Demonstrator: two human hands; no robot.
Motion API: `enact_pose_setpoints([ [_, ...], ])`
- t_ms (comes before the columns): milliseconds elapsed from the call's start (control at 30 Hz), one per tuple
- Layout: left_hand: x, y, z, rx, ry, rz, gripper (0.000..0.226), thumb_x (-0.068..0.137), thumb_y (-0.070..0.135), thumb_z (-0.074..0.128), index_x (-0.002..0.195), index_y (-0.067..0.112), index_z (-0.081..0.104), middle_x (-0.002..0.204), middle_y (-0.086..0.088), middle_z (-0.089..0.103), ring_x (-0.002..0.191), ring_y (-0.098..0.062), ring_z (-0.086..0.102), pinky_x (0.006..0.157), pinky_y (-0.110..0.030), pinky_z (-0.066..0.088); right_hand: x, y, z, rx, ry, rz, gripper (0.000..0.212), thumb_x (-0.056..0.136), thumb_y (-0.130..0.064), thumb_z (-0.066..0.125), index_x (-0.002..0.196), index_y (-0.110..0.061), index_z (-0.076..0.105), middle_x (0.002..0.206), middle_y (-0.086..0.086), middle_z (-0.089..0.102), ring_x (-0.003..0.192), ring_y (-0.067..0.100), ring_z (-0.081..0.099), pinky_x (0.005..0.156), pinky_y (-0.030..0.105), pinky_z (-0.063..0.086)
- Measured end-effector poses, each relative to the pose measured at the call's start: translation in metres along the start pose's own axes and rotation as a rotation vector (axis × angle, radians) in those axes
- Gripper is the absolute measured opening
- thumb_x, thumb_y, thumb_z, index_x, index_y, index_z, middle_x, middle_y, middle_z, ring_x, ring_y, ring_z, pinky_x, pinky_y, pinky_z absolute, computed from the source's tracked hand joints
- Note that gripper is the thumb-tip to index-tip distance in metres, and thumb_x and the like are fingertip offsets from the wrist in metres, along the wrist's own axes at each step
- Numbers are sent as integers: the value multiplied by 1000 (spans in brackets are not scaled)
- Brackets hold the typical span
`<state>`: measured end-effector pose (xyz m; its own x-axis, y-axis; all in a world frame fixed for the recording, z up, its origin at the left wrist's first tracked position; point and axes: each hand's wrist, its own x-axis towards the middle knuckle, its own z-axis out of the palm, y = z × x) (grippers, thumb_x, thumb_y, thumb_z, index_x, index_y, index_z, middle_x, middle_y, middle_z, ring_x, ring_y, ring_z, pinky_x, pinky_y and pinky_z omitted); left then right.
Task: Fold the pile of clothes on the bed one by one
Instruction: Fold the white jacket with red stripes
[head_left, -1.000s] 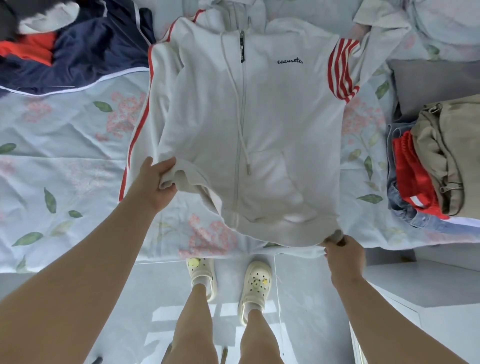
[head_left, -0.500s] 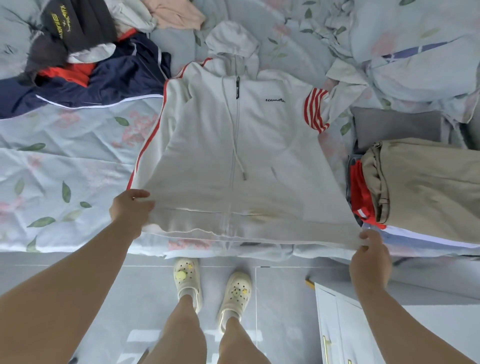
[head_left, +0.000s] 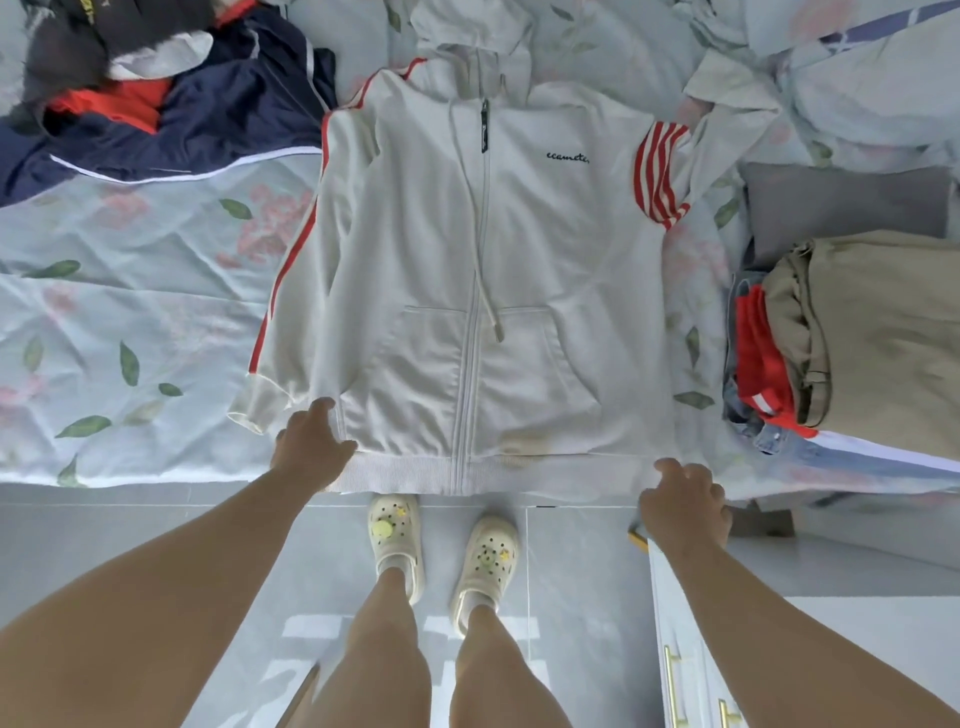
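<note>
A white zip hoodie (head_left: 524, 270) with red sleeve stripes lies front up and spread flat on the floral bed sheet (head_left: 130, 312), its ribbed hem at the bed's near edge. My left hand (head_left: 311, 447) holds the hem's left corner, beside the left cuff. My right hand (head_left: 685, 499) grips the hem's right corner with curled fingers. The right sleeve is folded back behind the shoulder. A pile of unfolded clothes (head_left: 171, 104), navy, red and black, sits at the back left.
A stack of folded clothes (head_left: 872, 343), khaki on top of red and denim, stands at the right edge of the bed, with a grey cushion (head_left: 841, 202) behind it. A white cabinet (head_left: 691, 665) with gold handles stands by my right leg. My feet are on the tiled floor.
The hoodie's bottom half was bunched and lifted; both hands pulled the hem toward me and apart, and it now lies flat with the left sleeve straight alongside.
</note>
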<state>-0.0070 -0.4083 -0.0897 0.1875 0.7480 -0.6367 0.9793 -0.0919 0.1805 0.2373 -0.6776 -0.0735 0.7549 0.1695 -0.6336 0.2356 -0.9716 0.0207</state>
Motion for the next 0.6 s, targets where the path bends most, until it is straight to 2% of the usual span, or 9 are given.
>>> enact_pose_setpoints([
  [167,12,7,21,-49,-72,64,51,88,22,61,136,16,43,132,-16,47,121,-31,47,100,-36,39,21,-40,26,108,-47,-79,50,91,-13,44,139,-23,38,150,6,26,128,30,34,102,40,31],
  [267,19,13,39,-33,-140,157,50,90,24,59,137,19,42,138,-10,43,125,-25,44,99,-32,36,37,-45,35,191,39,6,54,91,-18,50,142,-22,31,151,6,21,129,34,31,103,43,30],
  [333,21,21,51,-13,-162,250,51,91,24,58,139,21,41,143,-6,40,130,-23,39,105,-34,34,49,-37,35,249,161,99,59,91,-20,54,143,-19,27,152,8,21,129,36,31,104,46,28],
  [367,21,25,56,-2,-154,283,52,91,25,58,139,22,41,144,-4,39,131,-24,37,107,-37,34,56,-31,34,295,168,155,62,91,-21,55,144,-18,24,150,9,25,129,37,32,103,48,28],
  [433,18,35,65,52,-118,316,53,91,28,58,140,25,39,147,0,34,134,-26,32,106,-43,35,67,-20,33,406,101,247,60,91,-25,56,143,-15,27,141,14,40,125,38,39,102,48,31],
  [467,16,40,69,84,-102,315,53,91,30,57,140,27,38,149,1,32,136,-27,29,105,-46,35,71,-15,32,425,74,256,54,91,-25,57,138,-14,34,133,15,48,120,38,43,99,47,34],
  [533,12,47,74,115,-67,311,53,91,31,56,140,29,37,150,2,29,137,-26,27,104,-47,34,76,-8,31,422,68,199,36,90,-24,56,124,-11,51,112,13,58,103,35,51,87,40,39],
  [600,8,54,76,117,-35,324,51,91,30,55,139,28,39,150,2,30,137,-25,27,105,-46,32,79,-1,28,498,99,132,23,92,-23,54,109,-7,57,96,11,58,89,32,52,72,33,39],
])
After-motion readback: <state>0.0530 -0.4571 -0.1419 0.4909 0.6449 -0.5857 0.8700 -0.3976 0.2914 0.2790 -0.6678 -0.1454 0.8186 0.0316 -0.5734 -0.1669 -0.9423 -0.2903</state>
